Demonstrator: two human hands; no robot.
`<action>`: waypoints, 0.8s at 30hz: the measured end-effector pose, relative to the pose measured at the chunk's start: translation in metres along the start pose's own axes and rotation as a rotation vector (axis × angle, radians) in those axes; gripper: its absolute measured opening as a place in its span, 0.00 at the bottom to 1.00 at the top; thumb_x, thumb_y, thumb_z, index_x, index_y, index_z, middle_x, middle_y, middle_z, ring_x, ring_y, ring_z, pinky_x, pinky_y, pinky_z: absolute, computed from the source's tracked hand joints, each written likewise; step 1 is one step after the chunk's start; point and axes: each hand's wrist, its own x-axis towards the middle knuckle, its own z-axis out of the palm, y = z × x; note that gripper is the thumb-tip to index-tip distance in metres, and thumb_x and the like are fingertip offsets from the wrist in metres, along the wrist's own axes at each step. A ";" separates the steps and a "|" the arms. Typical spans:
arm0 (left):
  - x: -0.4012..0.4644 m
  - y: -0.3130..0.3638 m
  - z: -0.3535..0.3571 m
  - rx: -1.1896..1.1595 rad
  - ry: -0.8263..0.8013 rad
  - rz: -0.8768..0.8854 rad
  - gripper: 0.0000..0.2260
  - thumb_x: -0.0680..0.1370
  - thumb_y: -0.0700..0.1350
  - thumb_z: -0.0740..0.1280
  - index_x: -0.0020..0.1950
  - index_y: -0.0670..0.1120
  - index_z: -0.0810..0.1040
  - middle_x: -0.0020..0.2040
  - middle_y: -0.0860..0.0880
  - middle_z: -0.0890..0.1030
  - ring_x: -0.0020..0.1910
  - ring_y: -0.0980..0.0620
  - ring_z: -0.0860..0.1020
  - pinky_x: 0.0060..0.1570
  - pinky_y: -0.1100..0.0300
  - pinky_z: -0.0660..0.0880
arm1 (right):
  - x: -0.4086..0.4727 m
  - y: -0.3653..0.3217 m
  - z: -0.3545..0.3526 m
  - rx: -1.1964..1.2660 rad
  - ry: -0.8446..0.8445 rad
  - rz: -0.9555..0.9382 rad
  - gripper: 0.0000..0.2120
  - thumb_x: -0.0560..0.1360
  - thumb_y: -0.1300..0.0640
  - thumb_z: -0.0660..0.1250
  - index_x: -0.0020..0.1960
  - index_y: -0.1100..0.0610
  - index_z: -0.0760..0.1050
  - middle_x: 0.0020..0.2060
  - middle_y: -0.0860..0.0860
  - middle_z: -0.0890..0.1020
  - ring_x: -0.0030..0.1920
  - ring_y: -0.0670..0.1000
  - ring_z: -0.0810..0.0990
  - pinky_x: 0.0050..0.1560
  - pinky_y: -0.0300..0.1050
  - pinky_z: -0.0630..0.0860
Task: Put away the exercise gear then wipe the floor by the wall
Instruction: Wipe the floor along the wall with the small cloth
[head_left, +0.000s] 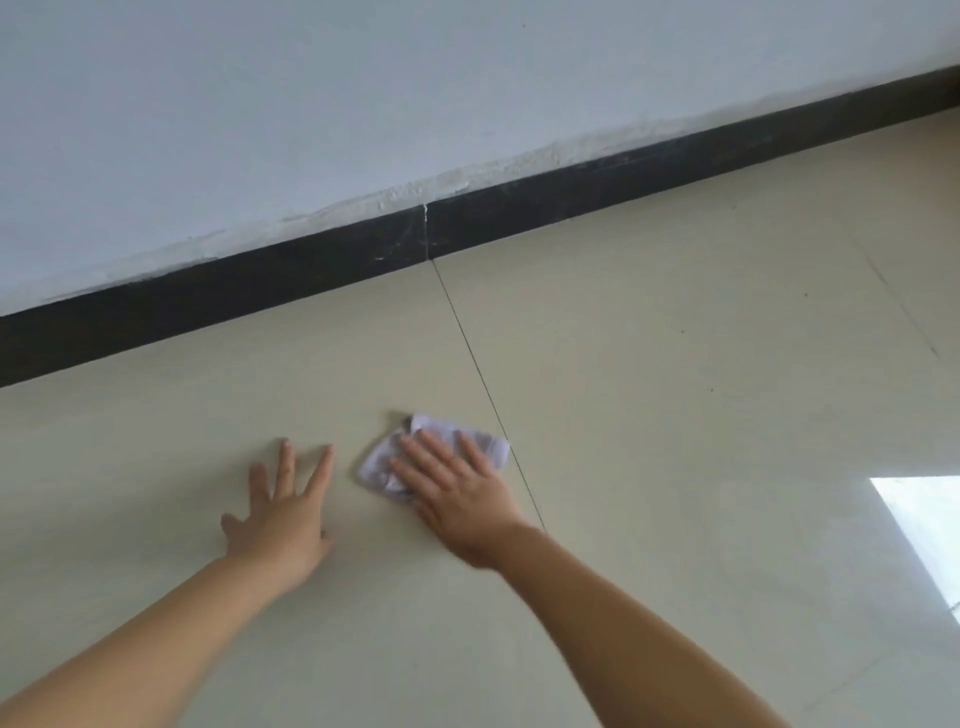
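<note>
A: How many cloths lie on the floor?
B: One crumpled white cloth, nothing more of that kind.
A: And hands?
B: Two bare hands, the left hand and the right hand, each on its own bare forearm.
A: Tiles?
B: The glossy beige tiled floor shows one clear dark seam and a second, fainter one at the right, so three tiles are at least partly in sight.
A: Anything along the wall?
B: One pale blue-white painted wall and one dark skirting strip, with one white joint line across it. One bright window reflection lies on the floor at the right.
</note>
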 end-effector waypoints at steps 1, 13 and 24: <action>0.004 -0.005 0.003 -0.011 -0.019 0.011 0.38 0.79 0.51 0.61 0.75 0.59 0.33 0.75 0.46 0.28 0.76 0.38 0.39 0.69 0.39 0.60 | 0.007 0.028 -0.010 0.007 0.015 0.074 0.24 0.78 0.49 0.49 0.72 0.52 0.67 0.72 0.50 0.68 0.73 0.51 0.65 0.69 0.59 0.60; 0.024 -0.018 0.012 0.014 -0.063 0.077 0.38 0.79 0.49 0.59 0.76 0.55 0.32 0.75 0.41 0.31 0.76 0.38 0.35 0.73 0.43 0.57 | 0.045 0.039 -0.024 0.059 0.231 0.467 0.25 0.72 0.57 0.56 0.68 0.54 0.70 0.69 0.53 0.72 0.70 0.55 0.70 0.65 0.59 0.64; 0.002 -0.004 0.000 0.004 0.007 0.081 0.35 0.81 0.50 0.58 0.76 0.58 0.34 0.77 0.47 0.32 0.76 0.37 0.41 0.64 0.51 0.69 | 0.074 0.128 -0.061 0.048 0.102 0.391 0.24 0.82 0.49 0.40 0.78 0.49 0.46 0.78 0.49 0.46 0.77 0.50 0.42 0.76 0.57 0.40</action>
